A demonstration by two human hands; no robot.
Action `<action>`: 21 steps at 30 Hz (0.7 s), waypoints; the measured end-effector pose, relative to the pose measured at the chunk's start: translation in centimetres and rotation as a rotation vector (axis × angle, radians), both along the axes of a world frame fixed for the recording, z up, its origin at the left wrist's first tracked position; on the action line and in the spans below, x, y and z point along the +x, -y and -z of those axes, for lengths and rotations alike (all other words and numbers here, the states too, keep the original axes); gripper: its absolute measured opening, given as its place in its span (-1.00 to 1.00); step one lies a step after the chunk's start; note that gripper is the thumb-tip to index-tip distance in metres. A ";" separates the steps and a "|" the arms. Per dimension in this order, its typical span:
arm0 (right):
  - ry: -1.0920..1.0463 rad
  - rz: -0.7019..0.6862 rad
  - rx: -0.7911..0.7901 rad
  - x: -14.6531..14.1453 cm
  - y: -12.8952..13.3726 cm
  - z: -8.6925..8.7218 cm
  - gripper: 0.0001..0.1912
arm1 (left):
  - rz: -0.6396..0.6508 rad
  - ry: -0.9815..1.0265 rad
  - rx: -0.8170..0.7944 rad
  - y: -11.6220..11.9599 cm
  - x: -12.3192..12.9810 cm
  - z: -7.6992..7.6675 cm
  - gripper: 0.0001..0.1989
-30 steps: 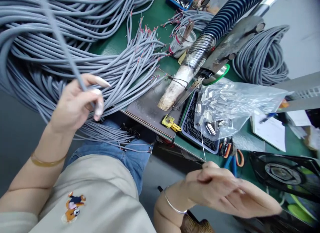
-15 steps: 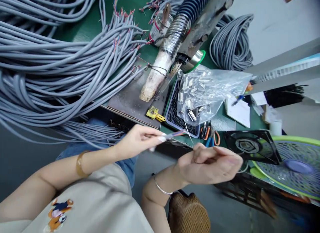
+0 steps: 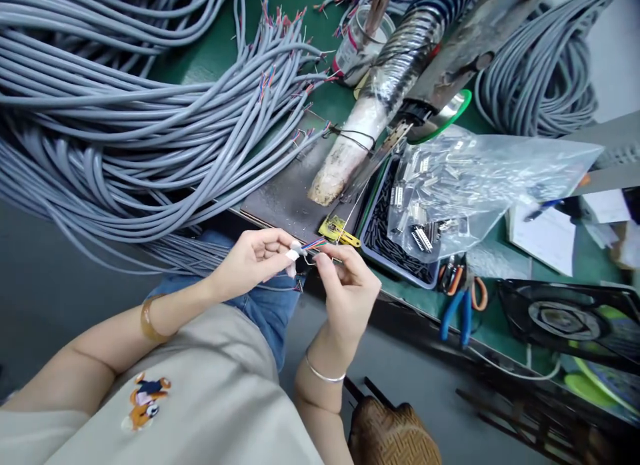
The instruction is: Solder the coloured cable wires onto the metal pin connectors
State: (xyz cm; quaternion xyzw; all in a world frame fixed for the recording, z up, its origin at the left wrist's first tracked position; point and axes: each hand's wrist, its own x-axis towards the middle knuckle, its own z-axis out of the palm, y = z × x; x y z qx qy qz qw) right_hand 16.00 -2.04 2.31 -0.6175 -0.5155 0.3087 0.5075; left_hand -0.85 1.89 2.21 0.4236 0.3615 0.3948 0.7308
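Note:
Between its thumb and fingers my left hand [image 3: 260, 257] pinches the end of a grey cable, whose colored wires [image 3: 314, 244] fan out to the right. My right hand [image 3: 347, 275] meets it from the other side, thumb and forefinger closed at the tips of those wires. A thin pale strand [image 3: 350, 215] rises from near the right fingertips toward the metal-tipped tool. Below the hands, a small loop of white wire shows by the cable end. A yellow cutter [image 3: 340, 230] lies on the bench edge just beyond my right hand.
Bundles of grey cables [image 3: 150, 138] cover the left bench. A taped duct [image 3: 345, 145] slants over a dark board. Right of it are a bin of black sleeves [image 3: 383, 242], a bag of metal connectors [image 3: 450, 178], blue-handled pliers [image 3: 463, 312] and a black fan [image 3: 565, 318].
My right hand has swung left from beside the fan to the colored wires at my left hand. The view has shifted, and the left hand still holds the cable end.

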 end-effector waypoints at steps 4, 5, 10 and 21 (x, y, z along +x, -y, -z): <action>-0.127 -0.034 -0.016 0.0 -0.4 0.4 -0.89 | 0.076 0.094 -0.058 -0.3 0.6 -0.3 -0.83; -0.138 -0.035 -0.015 0.1 -0.4 0.5 -0.90 | 0.086 0.094 -0.072 -0.3 0.7 -0.3 -0.83; -0.134 -0.031 -0.021 0.4 -0.1 0.8 -0.90 | 0.092 0.067 -0.097 -0.5 0.6 -0.4 -0.81; -0.067 0.030 0.005 -0.1 0.2 0.6 -0.92 | 0.114 0.049 -0.096 -0.6 0.8 0.0 -0.82</action>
